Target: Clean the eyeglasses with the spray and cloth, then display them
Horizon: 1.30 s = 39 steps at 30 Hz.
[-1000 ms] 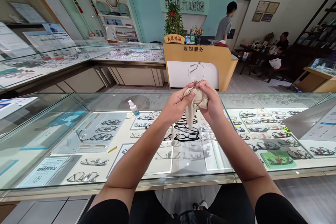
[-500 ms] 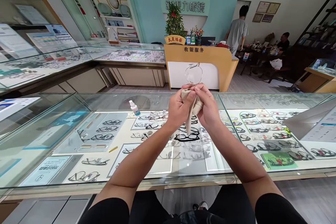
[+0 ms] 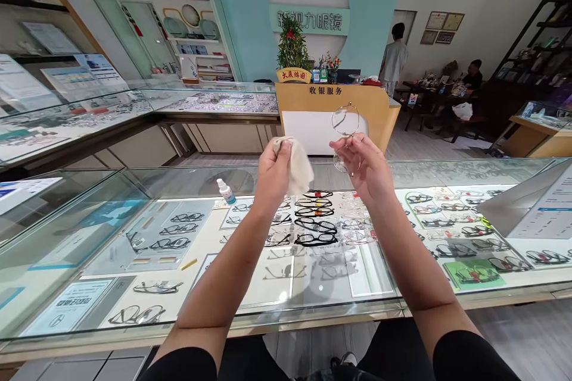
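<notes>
My left hand (image 3: 273,175) is closed on a cream cleaning cloth (image 3: 300,169), which hangs loose from the thumb and fingers. To its right, my right hand (image 3: 369,168) pinches a pair of thin-rimmed eyeglasses (image 3: 345,121) near the middle. The glasses are held on end, one round lens above the fingers and the other below, partly behind them. Cloth and glasses are apart, both above the glass display counter (image 3: 313,303). A small white spray bottle (image 3: 226,191) with a blue label stands on the counter, left of my left hand.
Rows of spectacle frames (image 3: 316,239) lie inside the counter. A folded white card display (image 3: 531,202) stands at the right. Across the aisle is a wooden cashier desk (image 3: 384,108) with a plant (image 3: 292,44). One person (image 3: 394,56) stands behind it; another sits farther right.
My hands have moved apart. The cloth has come off the glasses and gone left with my left hand, while my right hand has carried the glasses slightly right. The standing person has shifted.
</notes>
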{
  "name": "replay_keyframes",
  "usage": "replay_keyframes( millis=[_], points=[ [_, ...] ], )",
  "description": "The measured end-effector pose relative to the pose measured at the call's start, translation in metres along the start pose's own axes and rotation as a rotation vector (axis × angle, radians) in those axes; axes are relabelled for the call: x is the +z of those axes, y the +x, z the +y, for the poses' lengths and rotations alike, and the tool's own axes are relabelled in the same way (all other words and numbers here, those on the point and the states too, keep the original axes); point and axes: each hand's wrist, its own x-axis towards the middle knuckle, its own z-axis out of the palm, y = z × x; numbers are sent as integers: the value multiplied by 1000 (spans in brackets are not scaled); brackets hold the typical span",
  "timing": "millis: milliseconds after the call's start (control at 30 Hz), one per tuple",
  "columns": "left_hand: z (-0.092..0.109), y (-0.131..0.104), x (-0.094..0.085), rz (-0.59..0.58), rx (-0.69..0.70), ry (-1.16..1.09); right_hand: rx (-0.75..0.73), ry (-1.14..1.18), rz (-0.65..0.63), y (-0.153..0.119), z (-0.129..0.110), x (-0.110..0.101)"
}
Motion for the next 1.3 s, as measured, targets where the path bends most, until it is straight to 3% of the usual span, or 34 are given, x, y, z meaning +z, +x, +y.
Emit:
replay_keyframes(
  millis=[167, 300, 567, 767, 933, 1033, 1200, 1300],
  points=[
    [24, 2, -14, -9, 216, 302, 57, -82, -134, 0, -15, -7],
    [40, -3, -19, -70, 450, 409, 126, -163, -246, -2, -31, -13],
    [50, -14, -18, -228, 798, 751, 176, -326, -408, -9, -40, -20],
    [44, -18, -14, -258, 812, 831, 172, -358, -446, -13, -44, -17],
    [44, -19, -12, -260, 850, 756, 139, -417, -440, -15, -46, -18],
    [45, -19, -11, -241, 839, 716, 12, -480, -364, -17, -45, -16],
    [46, -17, -14, -55, 821, 594, -382, -634, -20, -23, -44, -10],
    [47, -17, -17, 47, 777, 579, -513, -783, -18, -27, -42, -7]
  ],
)
